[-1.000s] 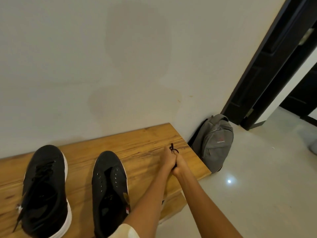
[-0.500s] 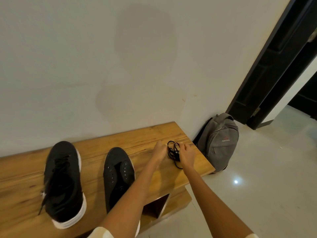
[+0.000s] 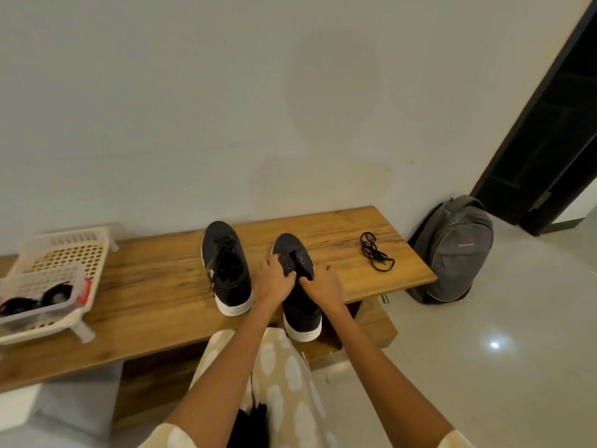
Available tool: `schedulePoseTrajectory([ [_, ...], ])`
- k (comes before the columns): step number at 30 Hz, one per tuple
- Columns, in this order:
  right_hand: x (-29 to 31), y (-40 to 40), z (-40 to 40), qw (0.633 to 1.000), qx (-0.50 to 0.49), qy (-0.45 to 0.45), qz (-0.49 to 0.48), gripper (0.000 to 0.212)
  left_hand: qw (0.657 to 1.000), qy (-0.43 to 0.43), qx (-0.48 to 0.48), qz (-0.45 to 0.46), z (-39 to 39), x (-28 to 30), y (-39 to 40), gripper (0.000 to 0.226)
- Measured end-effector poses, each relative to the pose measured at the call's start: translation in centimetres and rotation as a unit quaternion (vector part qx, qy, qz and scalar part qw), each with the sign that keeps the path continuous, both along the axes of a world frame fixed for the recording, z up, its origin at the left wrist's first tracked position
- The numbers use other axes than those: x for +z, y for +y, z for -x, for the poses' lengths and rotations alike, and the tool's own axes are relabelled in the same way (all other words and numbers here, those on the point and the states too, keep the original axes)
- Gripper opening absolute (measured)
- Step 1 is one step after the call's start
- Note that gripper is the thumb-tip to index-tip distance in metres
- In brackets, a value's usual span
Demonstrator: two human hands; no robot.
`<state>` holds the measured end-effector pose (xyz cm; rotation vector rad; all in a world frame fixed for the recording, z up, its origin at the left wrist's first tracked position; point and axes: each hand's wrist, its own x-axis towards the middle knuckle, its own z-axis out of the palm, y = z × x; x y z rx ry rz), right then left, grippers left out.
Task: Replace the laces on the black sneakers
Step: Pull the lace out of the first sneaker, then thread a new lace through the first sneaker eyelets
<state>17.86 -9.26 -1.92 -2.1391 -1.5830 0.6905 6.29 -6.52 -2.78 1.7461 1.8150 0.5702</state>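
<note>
Both hands' grip, left hand (image 3: 274, 283) and right hand (image 3: 324, 285), closed around unlaced sneaker (image 3: 298, 286).

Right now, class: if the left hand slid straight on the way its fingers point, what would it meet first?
The left hand already grips the unlaced sneaker; its fingers point toward the toe. Beyond that, probably bare bench, then wall, though depth is unclear.

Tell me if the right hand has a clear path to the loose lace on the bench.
Probably yes: the lace lies alone on bare bench, right of the right hand, nothing between. That hand must first release the sneaker.
</note>
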Motion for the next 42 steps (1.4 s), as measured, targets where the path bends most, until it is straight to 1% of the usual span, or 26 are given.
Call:
schedulePoseTrajectory([
  [1, -0.1, -0.4, 0.1, 1.000, -0.005, -0.006, 0.010, 0.050, 0.999, -0.026, -0.002, 0.032, 0.3, -0.5, -0.4, 0.067],
  [2, -0.3, -0.8, 0.1, 1.000, -0.005, -0.012, 0.006, 0.043, 0.998, -0.042, -0.005, 0.047, 0.4, -1.1, -0.7, 0.066],
  [3, -0.4, -1.2, 0.0, 1.000, -0.006, -0.022, -0.008, 0.033, 0.998, -0.048, -0.003, 0.049, 0.4, -1.4, -0.9, 0.059],
  [5, -0.7, -1.7, -0.1, 0.998, -0.028, -0.041, -0.036, 0.022, 0.999, -0.043, 0.021, 0.025, 0.5, -1.3, -1.2, 0.029],
  [6, -0.7, -1.6, -0.3, 0.997, -0.042, -0.042, -0.042, 0.022, 0.998, -0.042, 0.036, 0.016, 0.5, -1.0, -1.1, 0.016],
  [7, -0.7, -1.4, -0.4, 0.997, -0.055, -0.041, -0.044, 0.023, 0.998, -0.046, 0.048, 0.011, 0.4, -0.9, -0.9, 0.008],
  [8, -0.6, -0.9, -0.5, 0.996, -0.062, -0.037, -0.046, 0.025, 0.997, -0.053, 0.056, 0.005, 0.4, -0.8, -0.4, 0.006],
  [12, 0.5, 2.5, -0.9, 0.995, -0.059, -0.022, -0.075, 0.021, 0.995, -0.067, 0.068, -0.020, 0.2, -0.1, 3.0, 0.019],
  [14, 0.9, 5.1, -0.7, 0.995, -0.047, -0.022, -0.089, 0.023, 0.994, -0.075, 0.080, -0.027, 0.2, -0.2, 5.4, 0.024],
  [16, 1.1, 7.5, -0.4, 0.995, -0.028, -0.032, -0.088, 0.026, 0.992, -0.090, 0.089, -0.023, -0.1, -0.4, 7.6, 0.025],
  [19, 0.7, 9.3, -0.8, 0.996, -0.013, -0.043, -0.081, 0.027, 0.993, -0.082, 0.084, -0.012, -0.4, -0.8, 9.5, 0.029],
  [22, -0.5, 9.4, -1.5, 0.995, -0.022, -0.042, -0.087, 0.026, 0.995, -0.076, 0.069, -0.007, -0.9, -1.6, 9.7, 0.030],
  [24, -0.8, 9.4, -1.5, 0.994, -0.008, -0.054, -0.096, 0.026, 0.995, -0.068, 0.069, -0.004, -0.8, -2.0, 9.5, 0.028],
  [26, -1.0, 9.3, -1.3, 0.993, -0.004, -0.062, -0.103, 0.027, 0.996, -0.062, 0.070, -0.003, -0.6, -1.9, 9.1, 0.031],
  [29, -0.8, 9.0, -0.7, 0.994, 0.011, -0.068, -0.085, 0.027, 0.996, -0.067, 0.061, -0.009, -0.1, -1.6, 8.5, 0.029],
  [30, -0.6, 8.9, -0.4, 0.994, 0.019, -0.080, -0.077, 0.027, 0.996, -0.064, 0.053, -0.012, 0.1, -1.3, 8.1, 0.027],
  [32, -0.3, 8.8, 0.1, 0.987, 0.024, -0.139, -0.083, 0.029, 0.998, -0.046, 0.032, -0.034, 0.7, -1.1, 7.1, 0.031],
  [33, 0.1, 8.7, 0.7, 0.980, 0.020, -0.165, -0.108, 0.030, 0.997, -0.034, 0.025, -0.058, 1.2, -1.0, 6.6, 0.034],
  [34, 0.5, 8.4, 1.4, 0.975, 0.025, -0.171, -0.142, 0.030, 0.996, -0.022, 0.020, -0.089, 1.9, -0.7, 6.0, 0.034],
  [35, 0.9, 8.0, 2.4, 0.972, 0.044, -0.156, -0.171, 0.030, 0.992, -0.013, 0.017, -0.124, 2.7, -0.3, 5.2, 0.033],
  [37, 1.6, 7.0, 4.9, 0.968, 0.122, -0.101, -0.197, 0.031, 0.982, 0.022, 0.025, -0.185, 4.5, 0.1, 4.1, 0.029],
  [39, 1.9, 5.4, 7.8, 0.965, 0.195, -0.041, -0.172, 0.033, 0.970, 0.089, 0.060, -0.218, 6.7, 0.3, 3.2, 0.030],
  [40, 1.8, 4.7, 9.2, 0.967, 0.213, -0.014, -0.143, 0.036, 0.969, 0.103, 0.093, -0.206, 7.9, 0.2, 2.7, 0.034],
  [41, 1.4, 4.2, 10.3, 0.971, 0.214, 0.011, -0.107, 0.039, 0.972, 0.104, 0.129, -0.168, 9.1, -0.2, 2.3, 0.042],
  [42, 1.1, 4.0, 11.2, 0.977, 0.201, 0.034, -0.067, 0.041, 0.977, 0.085, 0.159, -0.112, 10.1, -0.6, 2.1, 0.052],
])
